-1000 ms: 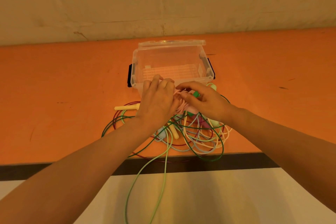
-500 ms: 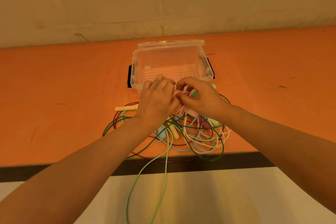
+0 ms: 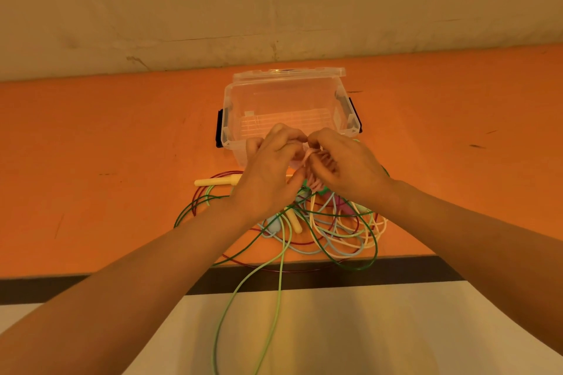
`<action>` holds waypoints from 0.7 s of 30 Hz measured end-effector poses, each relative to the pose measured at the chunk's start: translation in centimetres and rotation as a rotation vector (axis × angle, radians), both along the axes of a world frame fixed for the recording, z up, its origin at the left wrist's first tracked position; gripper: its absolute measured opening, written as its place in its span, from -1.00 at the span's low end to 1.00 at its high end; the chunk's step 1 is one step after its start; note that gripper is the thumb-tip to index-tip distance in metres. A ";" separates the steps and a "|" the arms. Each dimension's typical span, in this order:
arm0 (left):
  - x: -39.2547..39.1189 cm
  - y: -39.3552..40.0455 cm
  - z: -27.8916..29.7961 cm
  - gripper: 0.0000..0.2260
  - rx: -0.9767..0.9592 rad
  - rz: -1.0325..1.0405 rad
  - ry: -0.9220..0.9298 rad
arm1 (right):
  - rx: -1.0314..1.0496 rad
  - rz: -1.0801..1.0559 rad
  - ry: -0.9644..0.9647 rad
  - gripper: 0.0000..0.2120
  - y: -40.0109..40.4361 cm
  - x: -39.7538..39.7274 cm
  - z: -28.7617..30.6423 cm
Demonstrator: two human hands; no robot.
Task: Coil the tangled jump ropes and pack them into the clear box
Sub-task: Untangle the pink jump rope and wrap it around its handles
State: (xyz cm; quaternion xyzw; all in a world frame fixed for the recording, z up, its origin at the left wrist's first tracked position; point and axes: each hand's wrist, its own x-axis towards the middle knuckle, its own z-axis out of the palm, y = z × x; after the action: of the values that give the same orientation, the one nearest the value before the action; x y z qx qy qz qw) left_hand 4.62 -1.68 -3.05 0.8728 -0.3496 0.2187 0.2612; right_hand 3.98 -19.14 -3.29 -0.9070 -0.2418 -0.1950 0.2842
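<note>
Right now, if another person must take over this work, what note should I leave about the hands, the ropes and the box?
Left hand: grips the coiled pink plastic jump rope.
Right hand: pinches the same pink coil, wrapping its end, just in front of the box.
Clear plastic box: open on the orange table, nothing inside.
Tangled pile of thin green, red, blue and cream ropes: lies on the table under the hands; one light green rope hangs over the near edge.
Done: pink rope nearly coiled.
Left: put it in the box, then untangle, coil and pack the others.
</note>
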 end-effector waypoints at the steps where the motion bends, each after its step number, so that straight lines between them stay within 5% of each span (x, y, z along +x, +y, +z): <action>1: -0.1 -0.2 -0.2 -0.91 -0.028 0.012 0.026 | -0.001 -0.003 -0.007 -0.82 0.0 -0.1 0.0; 6: 0.2 -0.1 0.1 -0.88 -0.190 -0.085 0.193 | 0.025 0.002 -0.022 -0.83 0.0 -0.1 0.0; 11: 0.4 0.6 0.7 -0.83 -0.039 -0.052 0.045 | -0.052 0.088 -0.127 -0.90 -0.2 0.0 -0.4; 15: 0.7 1.1 0.6 -0.69 -0.087 0.002 0.078 | -0.080 0.111 -0.164 -0.90 -0.4 -0.1 -0.7; 21: 0.6 0.9 1.3 -0.75 -0.041 0.098 0.067 | -0.101 0.085 -0.206 -0.87 -0.8 0.1 -0.7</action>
State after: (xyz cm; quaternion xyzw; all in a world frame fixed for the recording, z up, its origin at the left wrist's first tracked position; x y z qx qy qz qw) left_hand 5.23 -0.75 -1.72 0.8901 -0.2931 0.2089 0.2796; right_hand 4.10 -19.93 -4.02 -0.8843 -0.3174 -0.2625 0.2197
